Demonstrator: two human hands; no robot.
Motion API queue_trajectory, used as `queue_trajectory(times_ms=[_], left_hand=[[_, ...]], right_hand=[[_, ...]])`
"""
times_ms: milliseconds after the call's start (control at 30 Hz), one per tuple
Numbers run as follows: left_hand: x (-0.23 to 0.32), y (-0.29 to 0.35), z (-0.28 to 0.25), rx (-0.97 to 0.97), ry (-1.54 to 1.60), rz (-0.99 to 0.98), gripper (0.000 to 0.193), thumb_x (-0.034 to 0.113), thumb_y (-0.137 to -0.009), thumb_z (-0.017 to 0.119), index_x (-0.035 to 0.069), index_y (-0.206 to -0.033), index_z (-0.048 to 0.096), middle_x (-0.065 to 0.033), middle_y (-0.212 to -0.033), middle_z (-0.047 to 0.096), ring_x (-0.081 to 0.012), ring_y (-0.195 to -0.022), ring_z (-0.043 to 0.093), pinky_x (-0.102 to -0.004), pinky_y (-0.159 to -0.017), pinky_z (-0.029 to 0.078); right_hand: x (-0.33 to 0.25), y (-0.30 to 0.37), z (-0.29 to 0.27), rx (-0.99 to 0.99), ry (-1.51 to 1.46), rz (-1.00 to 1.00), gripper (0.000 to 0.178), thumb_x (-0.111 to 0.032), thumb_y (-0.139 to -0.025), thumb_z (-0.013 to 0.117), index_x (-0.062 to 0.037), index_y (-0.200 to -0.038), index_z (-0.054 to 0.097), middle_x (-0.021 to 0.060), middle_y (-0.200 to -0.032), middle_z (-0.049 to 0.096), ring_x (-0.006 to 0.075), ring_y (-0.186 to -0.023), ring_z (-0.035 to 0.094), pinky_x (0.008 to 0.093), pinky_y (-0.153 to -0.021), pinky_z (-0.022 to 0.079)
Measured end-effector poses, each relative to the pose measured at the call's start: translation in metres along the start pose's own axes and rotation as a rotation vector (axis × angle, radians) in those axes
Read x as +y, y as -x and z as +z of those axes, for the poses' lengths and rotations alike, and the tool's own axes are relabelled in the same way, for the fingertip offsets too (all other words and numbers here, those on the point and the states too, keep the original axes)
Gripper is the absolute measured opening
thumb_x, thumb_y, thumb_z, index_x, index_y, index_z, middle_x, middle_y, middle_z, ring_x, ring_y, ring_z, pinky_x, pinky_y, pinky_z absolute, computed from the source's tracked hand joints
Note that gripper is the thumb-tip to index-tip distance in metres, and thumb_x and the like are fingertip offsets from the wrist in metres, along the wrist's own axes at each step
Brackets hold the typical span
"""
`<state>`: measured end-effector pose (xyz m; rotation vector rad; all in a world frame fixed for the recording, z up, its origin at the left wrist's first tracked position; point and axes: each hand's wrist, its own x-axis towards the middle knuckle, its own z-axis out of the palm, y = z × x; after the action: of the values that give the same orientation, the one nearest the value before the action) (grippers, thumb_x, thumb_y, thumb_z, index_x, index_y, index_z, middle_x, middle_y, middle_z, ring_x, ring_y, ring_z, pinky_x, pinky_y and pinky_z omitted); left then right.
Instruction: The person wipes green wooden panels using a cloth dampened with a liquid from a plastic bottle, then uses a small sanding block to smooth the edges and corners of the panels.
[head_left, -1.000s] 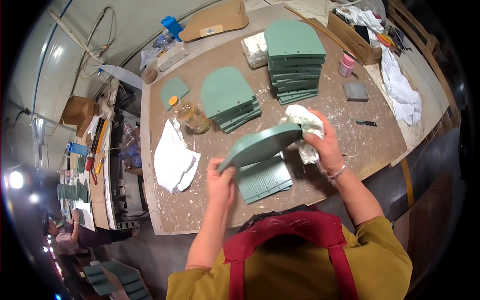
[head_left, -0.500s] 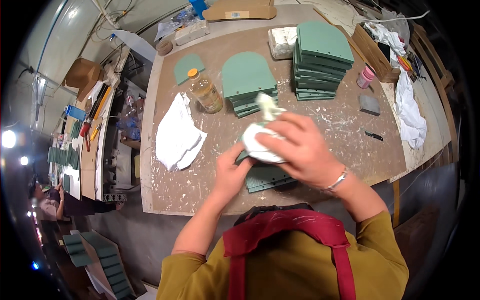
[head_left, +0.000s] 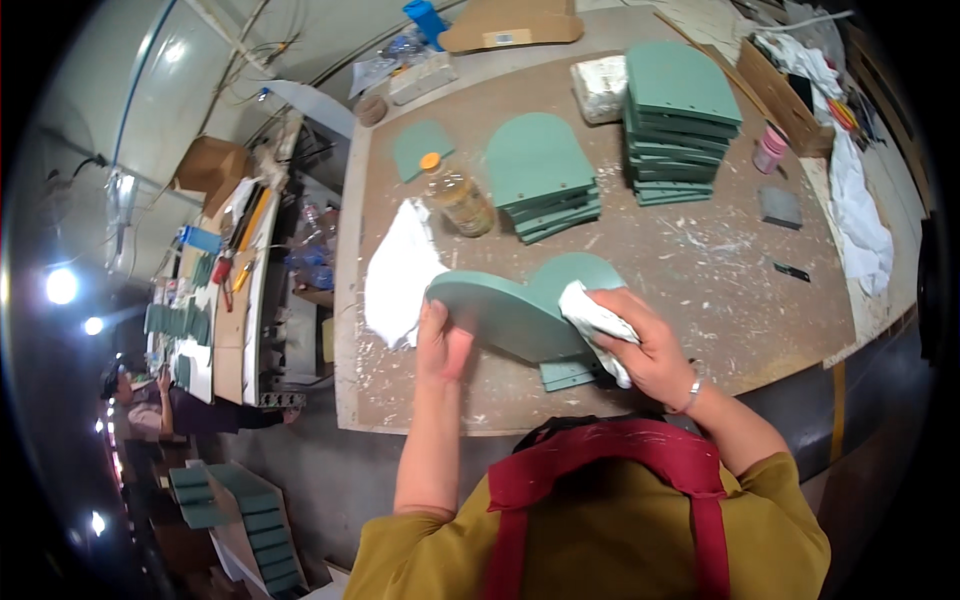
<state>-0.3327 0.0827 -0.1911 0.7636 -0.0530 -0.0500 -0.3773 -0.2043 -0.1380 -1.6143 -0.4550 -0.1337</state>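
Note:
My left hand grips the left edge of a thin green round-ended panel, which is lifted and tilted above the table. In my right hand is a bunched white cloth, held at the panel's right end. Beneath lies another green panel, partly hidden by the raised one. The holed edge of the lower pile shows near my body. Left of my hands, a crumpled white cloth lies by a clear bottle with an orange cap and yellowish liquid.
Beyond my hands stand a short stack of green panels and a taller stack, beside a white wrapped block. At right are a pink bottle, a grey block and a small dark tool. Another person is far left.
The panel has come up off the pile and tilted, with my left hand at its left edge. My right hand has moved the cloth right and toward me. The whole view has shifted.

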Motion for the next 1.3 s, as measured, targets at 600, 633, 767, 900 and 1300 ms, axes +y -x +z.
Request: queue_trajectory(times_ms=[600,633,767,900,1300], left_hand=[[-0.039,-0.029,-0.001,-0.157,0.327,-0.098,0.051,0.033,-0.094,0.052,0.006,-0.136,0.045,-0.0114,-0.13,0.055,-0.0291,-0.12,0.054,-0.0439,-0.103,0.043],[-0.033,-0.032,-0.002,0.029,0.264,-0.193,0.049,0.033,-0.097,0.048,0.004,-0.136,0.045,-0.0144,-0.132,0.054,-0.0308,-0.121,0.053,-0.0456,-0.105,0.041],[-0.016,-0.035,-0.019,0.221,-0.11,-0.384,0.035,0.024,-0.098,0.052,0.0,-0.124,0.055,-0.0144,-0.117,0.063,-0.0254,-0.106,0.062,-0.0384,-0.095,0.05],[-0.03,-0.046,0.005,0.156,-0.425,-0.45,0.03,0.021,-0.097,0.055,-0.001,-0.118,0.056,-0.0104,-0.108,0.065,-0.0175,-0.094,0.063,-0.0306,-0.084,0.052],[-0.03,-0.094,0.056,-0.221,-1.732,0.338,0.04,0.018,-0.087,0.064,0.002,-0.122,0.055,-0.0195,-0.13,0.051,-0.0383,-0.119,0.049,-0.0425,-0.1,0.04]], right_hand=[[-0.018,-0.099,0.031,-0.406,0.195,-0.364,0.047,0.003,-0.077,0.053,-0.0085,-0.122,0.062,0.0164,-0.122,0.052,0.0328,-0.115,0.052,0.0377,-0.1,0.041],[-0.011,-0.084,0.026,-0.361,0.179,-0.389,0.045,0.001,-0.076,0.053,-0.011,-0.119,0.063,0.0152,-0.118,0.054,0.0345,-0.112,0.051,0.0406,-0.095,0.042],[0.009,-0.031,-0.032,-0.664,-0.05,0.101,0.033,-0.007,-0.085,0.065,-0.0094,-0.118,0.065,0.0103,-0.116,0.058,0.0267,-0.11,0.055,0.0359,-0.095,0.042],[0.067,0.0,-0.086,0.117,-0.412,0.713,0.038,-0.009,-0.091,0.062,-0.0014,-0.127,0.055,0.0083,-0.116,0.063,0.0175,-0.1,0.063,0.0296,-0.089,0.05],[0.095,-0.114,-0.086,0.262,0.258,0.107,0.034,-0.006,-0.089,0.061,-0.0019,-0.122,0.055,0.0081,-0.11,0.06,0.0207,-0.097,0.06,0.0304,-0.086,0.047]])
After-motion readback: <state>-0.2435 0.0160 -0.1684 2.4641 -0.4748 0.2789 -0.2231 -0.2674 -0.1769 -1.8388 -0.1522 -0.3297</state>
